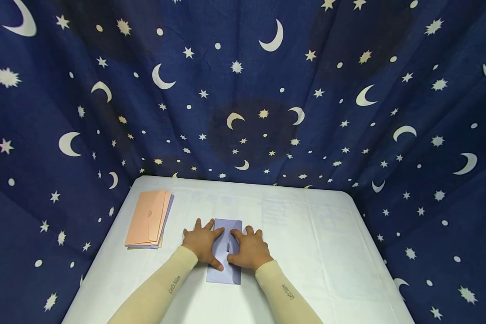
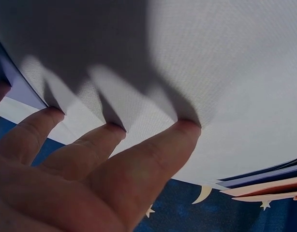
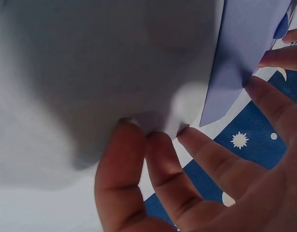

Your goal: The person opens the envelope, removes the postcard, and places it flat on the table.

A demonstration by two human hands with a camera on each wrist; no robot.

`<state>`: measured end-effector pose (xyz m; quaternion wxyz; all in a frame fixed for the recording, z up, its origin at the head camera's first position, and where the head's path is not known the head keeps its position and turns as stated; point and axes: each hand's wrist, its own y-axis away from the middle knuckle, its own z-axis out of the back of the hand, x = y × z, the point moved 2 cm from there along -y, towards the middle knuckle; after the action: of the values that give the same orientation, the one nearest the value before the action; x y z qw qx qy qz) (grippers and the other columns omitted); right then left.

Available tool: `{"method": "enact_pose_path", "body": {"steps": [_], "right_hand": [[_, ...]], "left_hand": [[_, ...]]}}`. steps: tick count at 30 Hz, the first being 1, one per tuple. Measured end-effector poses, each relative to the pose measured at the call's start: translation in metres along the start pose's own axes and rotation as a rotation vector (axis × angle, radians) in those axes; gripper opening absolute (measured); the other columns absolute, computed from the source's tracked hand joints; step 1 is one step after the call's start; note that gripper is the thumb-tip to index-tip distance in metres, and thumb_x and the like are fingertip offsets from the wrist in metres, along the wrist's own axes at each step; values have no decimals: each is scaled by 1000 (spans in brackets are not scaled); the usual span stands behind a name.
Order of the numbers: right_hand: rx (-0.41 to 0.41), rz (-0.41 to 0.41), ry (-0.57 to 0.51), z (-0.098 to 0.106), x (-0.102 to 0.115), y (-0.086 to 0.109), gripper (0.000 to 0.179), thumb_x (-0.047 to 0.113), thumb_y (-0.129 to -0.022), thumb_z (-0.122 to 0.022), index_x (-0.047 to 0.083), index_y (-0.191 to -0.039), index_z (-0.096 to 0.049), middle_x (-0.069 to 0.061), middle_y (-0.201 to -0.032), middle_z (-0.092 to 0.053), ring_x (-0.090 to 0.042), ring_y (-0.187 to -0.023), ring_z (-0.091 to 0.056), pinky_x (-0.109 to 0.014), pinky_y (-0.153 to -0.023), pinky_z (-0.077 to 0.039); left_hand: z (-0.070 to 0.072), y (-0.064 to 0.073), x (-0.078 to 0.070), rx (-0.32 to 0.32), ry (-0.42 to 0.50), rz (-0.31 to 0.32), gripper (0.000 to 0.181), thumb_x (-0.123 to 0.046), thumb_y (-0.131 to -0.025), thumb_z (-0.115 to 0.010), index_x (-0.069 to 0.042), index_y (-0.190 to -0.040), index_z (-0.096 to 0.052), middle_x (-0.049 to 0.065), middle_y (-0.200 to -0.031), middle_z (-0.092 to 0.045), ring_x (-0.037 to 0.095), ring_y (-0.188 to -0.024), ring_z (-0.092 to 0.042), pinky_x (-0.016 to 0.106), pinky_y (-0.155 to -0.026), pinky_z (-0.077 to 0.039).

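We find the lilac envelope (image 1: 223, 277) lying flat on the white-covered table (image 1: 308, 256), to the right of the envelope stack (image 1: 145, 220) and closer to the wearer than that stack. The left hand (image 1: 202, 243) bears on the envelope's long side towards the stack, fingers spread, thumb and forefinger on the paper, the others on the cloth. The right hand (image 1: 251, 249) bears on the side away from the stack, thumb and forefinger on the paper near a small dark tab or slot (image 1: 228, 247) — which of the two, we cannot tell. Neither hand grasps anything. We judge the envelope to be light, thin and fairly stiff along its folds, yet easily creased, and liable to skate over the cloth if pushed from one side only. We recommend steadying it along the edge towards the stack and lifting by both long edges — the tab area looks weakest and merits fingertip pressure only.
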<state>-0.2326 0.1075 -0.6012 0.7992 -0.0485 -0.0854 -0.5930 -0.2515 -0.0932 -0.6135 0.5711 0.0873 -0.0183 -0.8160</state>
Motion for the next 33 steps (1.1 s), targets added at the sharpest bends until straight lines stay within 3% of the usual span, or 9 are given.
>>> {"method": "enact_pose_path", "body": {"steps": [14,23,33], "right_hand": [[-34,42,-16,0,-4,4,84,59,-73,-78,29,-149,-60,-20,-139,-58,-42,-106,-55,-55,-60,-57],[-47,32,-45,-1,-7,8,84,61,-77,-74,28,-152,-57,-19,-142,-58,-42,-112,-55,-57,-68,-58],[-81,26,-70,2,-11,15,84,58,-79,-72,27,-154,-55,-14,-132,-63,-36,-106,-58,-53,-67,-57]], "left_hand": [[0,0,0,0,5,-1,139,-95,-33,-81,-40,-158,-50,10,-168,-38,63,-145,-32,89,-88,-38],[-2,0,0,-9,4,4,140,-96,-32,-80,-40,-157,-51,9,-167,-39,62,-145,-33,88,-88,-38],[1,2,-1,-8,18,3,139,-94,-33,-82,-39,-157,-52,10,-167,-38,63,-145,-32,89,-89,-37]]}}
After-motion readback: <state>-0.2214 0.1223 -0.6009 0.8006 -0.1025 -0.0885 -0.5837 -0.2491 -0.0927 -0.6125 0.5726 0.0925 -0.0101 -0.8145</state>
